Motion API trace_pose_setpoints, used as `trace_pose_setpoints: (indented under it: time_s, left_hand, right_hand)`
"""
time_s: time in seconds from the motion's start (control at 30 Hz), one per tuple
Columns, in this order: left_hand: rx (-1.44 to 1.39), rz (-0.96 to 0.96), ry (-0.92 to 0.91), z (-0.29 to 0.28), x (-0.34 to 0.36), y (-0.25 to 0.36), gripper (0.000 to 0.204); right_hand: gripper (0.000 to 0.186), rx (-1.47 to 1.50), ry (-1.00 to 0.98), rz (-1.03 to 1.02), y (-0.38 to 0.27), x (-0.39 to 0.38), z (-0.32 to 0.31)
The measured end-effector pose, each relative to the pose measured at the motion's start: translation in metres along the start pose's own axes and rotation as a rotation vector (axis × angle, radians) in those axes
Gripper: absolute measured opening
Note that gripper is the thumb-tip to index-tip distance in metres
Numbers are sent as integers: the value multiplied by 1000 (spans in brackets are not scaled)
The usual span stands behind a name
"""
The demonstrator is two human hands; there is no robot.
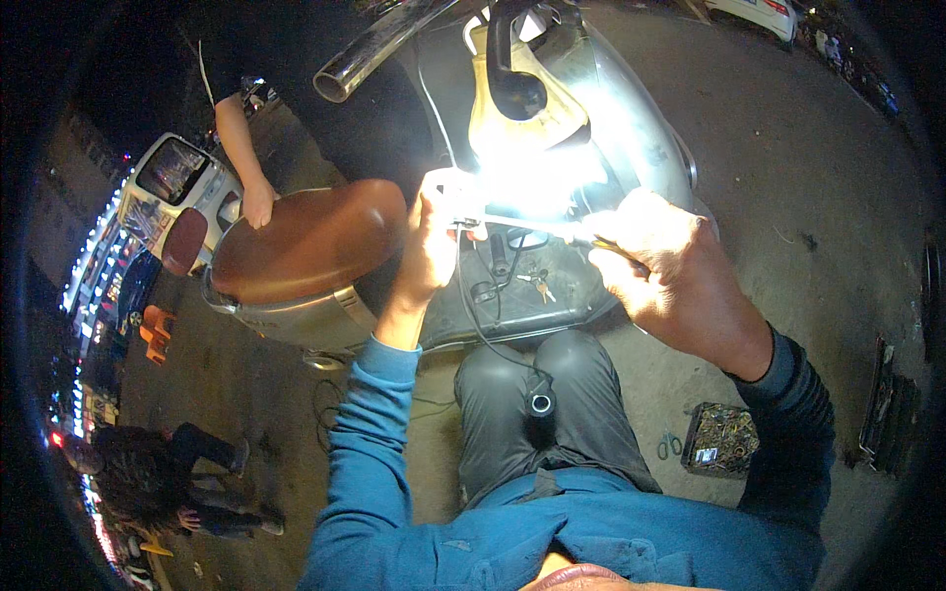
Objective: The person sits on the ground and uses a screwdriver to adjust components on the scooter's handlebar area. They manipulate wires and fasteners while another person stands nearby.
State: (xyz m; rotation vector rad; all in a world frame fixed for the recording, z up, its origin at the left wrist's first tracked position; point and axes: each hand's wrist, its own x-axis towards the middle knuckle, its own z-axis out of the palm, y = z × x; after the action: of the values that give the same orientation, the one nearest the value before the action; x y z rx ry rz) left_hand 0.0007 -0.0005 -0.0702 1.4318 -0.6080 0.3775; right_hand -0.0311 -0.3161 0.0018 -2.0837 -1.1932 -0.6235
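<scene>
My left hand [429,236] is closed around a small part [463,219] with a dark cable hanging from it; glare washes out its shape. My right hand [665,271] grips a screwdriver [616,251] by its yellow and black handle. The shaft points left toward the small part, and glare hides whether the tip touches it. Below, on the cable, a black round socket [540,404] hangs before my knees. Behind my hands is a scooter footboard [493,325] with a bunch of keys [540,286] on it.
Left of me is a brown scooter seat [315,241], with another person's hand [258,202] on it. A chrome tube [370,49] juts in above. On the ground at right lie a box of small parts [724,440] and scissors [670,446]. Another person [163,478] is at lower left.
</scene>
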Motion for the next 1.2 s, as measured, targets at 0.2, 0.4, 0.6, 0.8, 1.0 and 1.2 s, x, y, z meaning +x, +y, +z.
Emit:
trace_pose_setpoints:
  time_s: [0.2,0.4,0.6,0.8,1.0,1.2]
  left_hand:
    - [69,17,44,10,-1,1,44]
    - [12,-60,177,21,3,7,37]
    - [-29,-127,203,22,5,9,35]
    - [61,14,142,17,1,2,36]
    - [196,128,105,12,-3,-5,38]
    - [88,18,139,15,-1,-1,36]
  right_hand:
    - [28,-136,-31,-133,3,2,6]
    - [21,-261,-47,-249,5,3,6]
    - [22,-311,-157,-209,10,5,6]
    - [24,-432,-216,-327,18,8,9]
    - [12,-327,-255,-258,29,7,18]
    - [16,-66,-148,-372,43,28,16]
